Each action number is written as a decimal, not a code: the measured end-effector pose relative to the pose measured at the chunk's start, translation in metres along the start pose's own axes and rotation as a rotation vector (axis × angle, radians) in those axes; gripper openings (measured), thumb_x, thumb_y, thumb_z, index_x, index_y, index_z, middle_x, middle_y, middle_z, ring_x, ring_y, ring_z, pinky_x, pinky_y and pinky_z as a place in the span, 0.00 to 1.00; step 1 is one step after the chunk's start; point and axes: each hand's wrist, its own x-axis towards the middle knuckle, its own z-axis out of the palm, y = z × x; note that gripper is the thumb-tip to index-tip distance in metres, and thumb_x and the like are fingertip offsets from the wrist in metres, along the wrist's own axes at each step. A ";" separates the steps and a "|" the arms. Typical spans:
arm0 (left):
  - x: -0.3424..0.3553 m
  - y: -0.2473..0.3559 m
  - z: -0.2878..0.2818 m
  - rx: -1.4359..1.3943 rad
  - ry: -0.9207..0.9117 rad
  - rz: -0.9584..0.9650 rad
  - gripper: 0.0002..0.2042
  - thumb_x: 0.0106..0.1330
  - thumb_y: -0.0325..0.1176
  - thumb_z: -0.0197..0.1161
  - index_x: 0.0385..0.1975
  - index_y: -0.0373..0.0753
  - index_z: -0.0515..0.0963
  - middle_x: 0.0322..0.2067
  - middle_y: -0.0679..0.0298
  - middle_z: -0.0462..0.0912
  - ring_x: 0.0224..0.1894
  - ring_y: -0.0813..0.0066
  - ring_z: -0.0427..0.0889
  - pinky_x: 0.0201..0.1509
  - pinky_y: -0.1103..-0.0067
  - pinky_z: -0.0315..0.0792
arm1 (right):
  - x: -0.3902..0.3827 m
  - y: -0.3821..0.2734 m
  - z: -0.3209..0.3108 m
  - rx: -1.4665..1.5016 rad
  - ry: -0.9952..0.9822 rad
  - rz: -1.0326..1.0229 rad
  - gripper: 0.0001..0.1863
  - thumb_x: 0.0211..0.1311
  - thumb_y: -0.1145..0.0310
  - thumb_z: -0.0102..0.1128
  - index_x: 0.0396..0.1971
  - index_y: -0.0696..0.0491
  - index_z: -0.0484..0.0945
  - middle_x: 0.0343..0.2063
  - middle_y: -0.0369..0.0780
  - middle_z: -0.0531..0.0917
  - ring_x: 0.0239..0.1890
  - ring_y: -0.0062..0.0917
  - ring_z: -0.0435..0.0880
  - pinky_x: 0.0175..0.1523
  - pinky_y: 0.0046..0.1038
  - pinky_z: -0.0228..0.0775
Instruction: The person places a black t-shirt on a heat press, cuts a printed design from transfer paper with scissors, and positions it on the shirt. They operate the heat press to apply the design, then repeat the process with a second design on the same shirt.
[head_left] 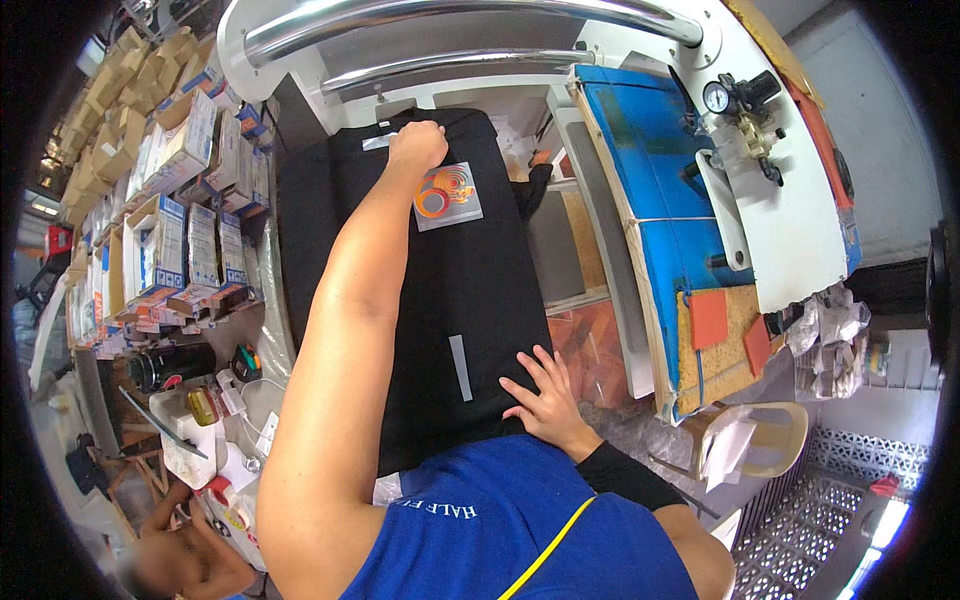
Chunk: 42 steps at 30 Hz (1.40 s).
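Observation:
A black garment (470,290) lies stretched flat over a press bed in the middle of the view. It carries a square transfer patch (447,195) with orange and red circles, and a narrow grey strip (461,367) lower down. My left hand (417,146) is closed at the garment's far edge, next to a small white tag. My right hand (545,395) lies flat with spread fingers on the garment's near right edge.
A white press frame with chrome bars (470,15) arches over the far end. A blue panel (665,190) with a pressure gauge (716,97) stands at the right. Shelves of boxes (180,210) fill the left. Another person (185,555) sits at lower left. A plastic chair (760,440) is at lower right.

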 end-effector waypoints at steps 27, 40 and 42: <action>-0.083 -0.092 -0.026 0.098 0.173 0.084 0.22 0.70 0.25 0.54 0.60 0.55 0.81 0.62 0.62 0.77 0.64 0.55 0.76 0.70 0.51 0.68 | 0.218 0.059 0.011 -0.338 0.104 -0.010 0.38 0.69 0.45 0.60 0.68 0.59 0.71 0.72 0.48 0.67 0.77 0.49 0.58 0.79 0.53 0.47; -0.238 -0.043 0.040 -0.107 0.446 0.498 0.16 0.66 0.28 0.63 0.53 0.36 0.82 0.59 0.58 0.80 0.67 0.52 0.73 0.74 0.50 0.62 | 0.214 0.062 0.015 -0.291 0.276 -0.076 0.33 0.66 0.50 0.65 0.61 0.61 0.76 0.67 0.50 0.74 0.73 0.48 0.66 0.77 0.52 0.53; -0.249 -0.038 0.045 -0.059 0.493 0.480 0.17 0.67 0.29 0.63 0.55 0.37 0.82 0.61 0.59 0.79 0.69 0.52 0.72 0.76 0.50 0.60 | 0.213 0.063 0.017 -0.294 0.293 -0.074 0.32 0.66 0.51 0.65 0.60 0.61 0.77 0.66 0.51 0.74 0.72 0.48 0.67 0.76 0.52 0.54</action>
